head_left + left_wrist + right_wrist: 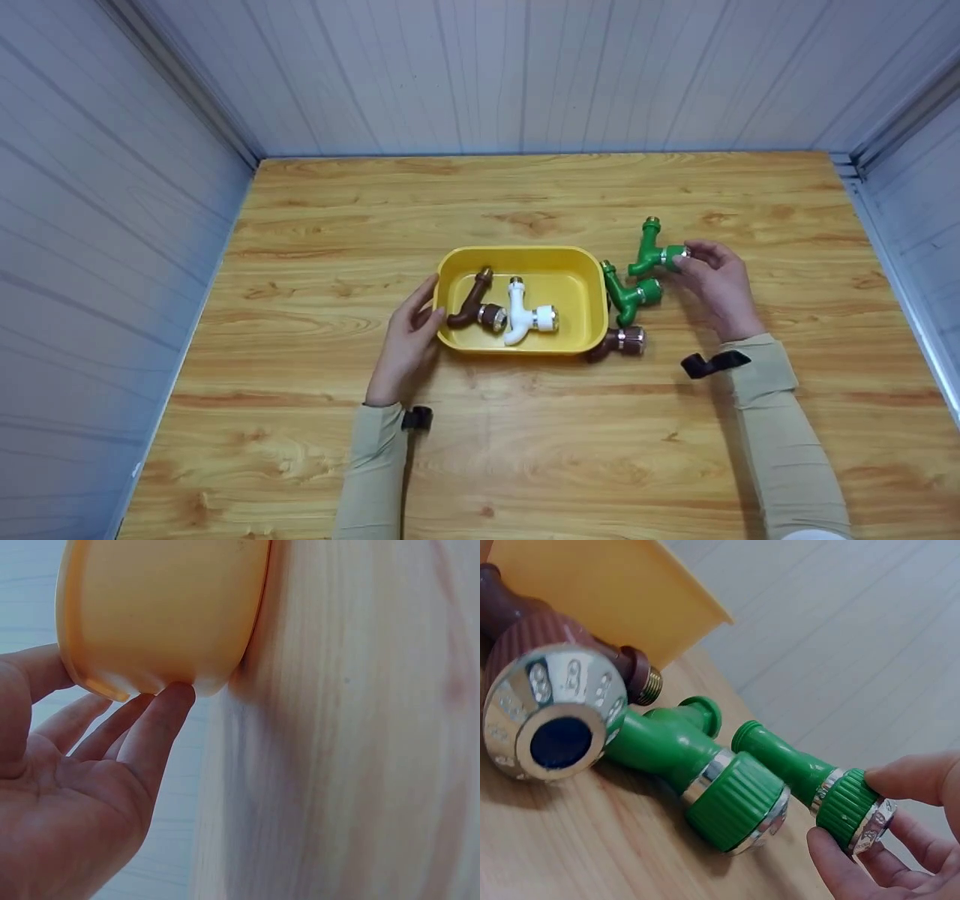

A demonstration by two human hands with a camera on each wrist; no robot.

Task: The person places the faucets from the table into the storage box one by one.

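In the head view, a yellow plastic tub (564, 260) stands at mid-table with a brown tap (474, 301) and a white tap (517, 313) lying inside. My left hand (409, 334) holds the tub's left end, thumb at the rim and fingertips (176, 694) against the outer wall. To the tub's right, my right hand (721, 289) pinches a green tap (649, 247) by its ribbed knob (845, 806), between thumb and fingers. Just in front of it lies a second green tap (624, 298), close by the tub's right wall.
Another brown tap (628, 340) lies at the tub's front right corner, partly hidden by the tub. The wooden table (517, 450) meets pale panelled walls (480, 82) at the back and sides. Dark straps (716, 364) hang from both wrists.
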